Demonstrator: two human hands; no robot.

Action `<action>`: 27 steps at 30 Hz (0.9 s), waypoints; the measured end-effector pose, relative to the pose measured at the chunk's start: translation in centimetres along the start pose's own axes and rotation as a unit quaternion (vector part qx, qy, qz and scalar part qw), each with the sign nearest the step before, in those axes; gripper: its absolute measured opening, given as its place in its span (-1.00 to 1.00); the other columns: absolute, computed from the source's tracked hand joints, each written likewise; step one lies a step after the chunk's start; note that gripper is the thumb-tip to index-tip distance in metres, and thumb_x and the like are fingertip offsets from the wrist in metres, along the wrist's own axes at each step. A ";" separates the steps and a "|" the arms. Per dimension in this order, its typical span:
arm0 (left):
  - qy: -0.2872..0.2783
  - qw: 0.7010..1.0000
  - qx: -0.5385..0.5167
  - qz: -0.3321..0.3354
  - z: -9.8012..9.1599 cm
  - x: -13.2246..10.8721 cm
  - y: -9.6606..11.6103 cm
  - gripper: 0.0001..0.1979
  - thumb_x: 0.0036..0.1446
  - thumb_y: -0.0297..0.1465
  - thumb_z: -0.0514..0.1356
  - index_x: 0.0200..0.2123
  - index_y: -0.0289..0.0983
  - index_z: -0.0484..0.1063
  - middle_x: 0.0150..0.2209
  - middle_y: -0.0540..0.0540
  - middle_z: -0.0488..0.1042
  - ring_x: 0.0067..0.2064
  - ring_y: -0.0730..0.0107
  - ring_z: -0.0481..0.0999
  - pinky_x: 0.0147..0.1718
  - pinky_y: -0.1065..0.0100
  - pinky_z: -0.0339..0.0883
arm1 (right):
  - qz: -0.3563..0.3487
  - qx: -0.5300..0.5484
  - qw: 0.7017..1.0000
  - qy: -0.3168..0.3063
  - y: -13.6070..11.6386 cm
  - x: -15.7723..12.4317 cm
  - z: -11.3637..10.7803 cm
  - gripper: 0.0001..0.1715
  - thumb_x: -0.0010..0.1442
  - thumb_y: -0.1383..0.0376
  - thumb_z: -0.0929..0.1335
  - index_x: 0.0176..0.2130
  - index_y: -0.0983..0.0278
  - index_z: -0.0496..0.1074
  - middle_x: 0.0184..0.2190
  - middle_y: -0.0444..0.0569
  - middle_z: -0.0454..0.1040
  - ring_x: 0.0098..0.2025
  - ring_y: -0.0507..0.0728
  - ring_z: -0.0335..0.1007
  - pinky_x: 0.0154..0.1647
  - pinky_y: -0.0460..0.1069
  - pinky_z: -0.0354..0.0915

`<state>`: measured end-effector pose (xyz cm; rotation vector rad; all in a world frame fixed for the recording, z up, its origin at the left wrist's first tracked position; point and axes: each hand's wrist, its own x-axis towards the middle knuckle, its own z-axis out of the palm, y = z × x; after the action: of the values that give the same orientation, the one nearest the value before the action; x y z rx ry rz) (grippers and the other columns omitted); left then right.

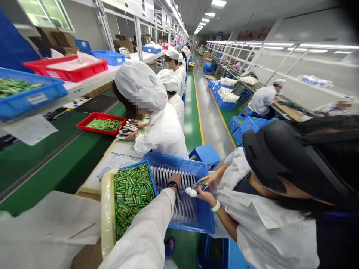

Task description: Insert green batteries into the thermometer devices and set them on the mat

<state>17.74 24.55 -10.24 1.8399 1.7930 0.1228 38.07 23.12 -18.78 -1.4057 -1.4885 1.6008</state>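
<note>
My left hand [175, 179], with a dark watch at the wrist, reaches down into a blue bin [206, 220]. Rows of slim white-and-dark devices [186, 211] stand in it, and the hand is among them. Its fingers are hidden, so whether it grips a device cannot be made out. Beside my white sleeve, a blue tray [153, 175] is filled with small green-and-copper batteries [131, 194]. My right hand is out of view. Over the bin's right side, a co-worker's hands [209, 188] hold a device with white rounded ends [191, 192] and green batteries in it.
Another co-worker [159, 127] handles several white devices [127, 129] at the green bench, near a red tray [81, 125] of batteries. White sheeting [50, 228] lies at lower left. A blue stool [206, 155] stands behind the bin, beside the aisle.
</note>
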 end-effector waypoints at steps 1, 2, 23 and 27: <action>0.009 1.000 0.013 -0.022 -0.4 -0.5 -0.1 -0.66 0.31 -0.26 0.16 0.05 -0.35 0.39 -0.05 -0.20 0.49 -0.07 0.25 0.54 -0.10 0.18 0.46 | -0.011 0.001 1.000 -0.011 -0.7 0.2 0.0 -0.66 0.19 0.34 0.22 -0.48 0.15 0.51 -0.38 -0.19 0.49 0.07 0.25 0.46 -0.19 0.11 0.40; 0.020 0.999 0.023 -0.040 -0.9 -1.1 -0.3 -0.66 0.35 -0.29 0.11 0.07 -0.38 0.37 -0.05 -0.25 0.50 -0.07 0.23 0.55 -0.11 0.20 0.43 | -0.026 0.002 1.000 -0.018 -1.6 0.5 -0.1 -0.68 0.19 0.30 0.23 -0.47 0.16 0.51 -0.36 -0.16 0.49 0.10 0.25 0.43 -0.17 0.10 0.40; -0.014 0.936 -0.325 0.131 -0.7 -26.8 -9.8 -0.84 -0.08 -0.43 0.29 -0.34 -0.32 0.52 -0.36 0.00 0.54 -0.36 0.45 0.41 -0.39 0.45 0.22 | -0.145 -0.048 0.980 -0.126 -10.7 -16.8 21.4 -0.32 0.18 0.08 0.40 0.20 0.29 0.29 -0.17 0.04 0.53 -0.18 0.17 0.47 -0.08 0.07 0.38; 0.047 0.929 -0.358 0.081 0.6 -27.7 -11.6 -0.79 -0.15 -0.46 0.32 -0.36 -0.29 0.42 -0.41 0.03 0.46 -0.37 0.44 0.35 -0.40 0.44 0.20 | -0.122 -0.073 0.978 -0.153 -9.9 -15.6 24.1 -0.53 0.13 0.12 0.43 -0.03 0.31 0.45 -0.26 -0.02 0.53 -0.24 0.14 0.42 -0.18 0.00 0.32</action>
<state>4.90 -2.46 -7.23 1.4423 1.3782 0.8250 18.43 2.57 -8.12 -1.0317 -1.9098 1.6297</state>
